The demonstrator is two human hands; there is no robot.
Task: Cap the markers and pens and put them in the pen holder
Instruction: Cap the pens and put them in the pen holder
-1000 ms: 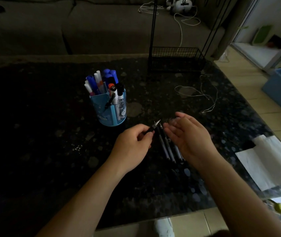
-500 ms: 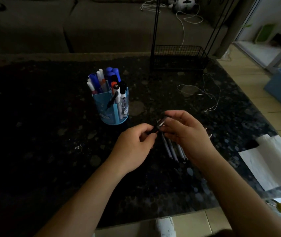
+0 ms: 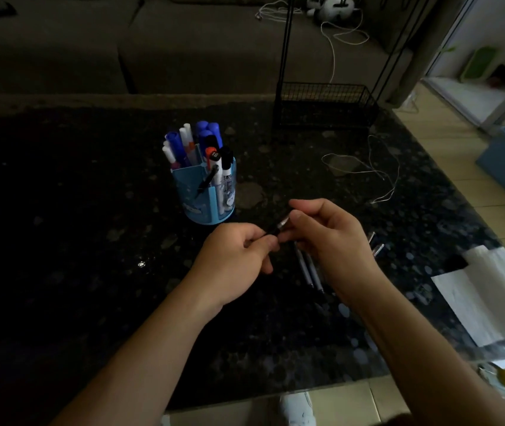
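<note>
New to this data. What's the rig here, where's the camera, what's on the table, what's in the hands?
There is no robot. A person works with two bare hands, and the single picture comes from a wide-angle camera worn on the head, looking forward and down.

The surface is a dark speckled table. On it stands a blue pen holder already full of capped markers. A few loose pens lie under the right hand, a thin white cord lies further back, and white paper sits at the right edge.

The left hand grips a dark pen by its barrel. The right hand pinches the pen's tip end, seemingly fitting a cap, though the cap itself is hidden.
</note>
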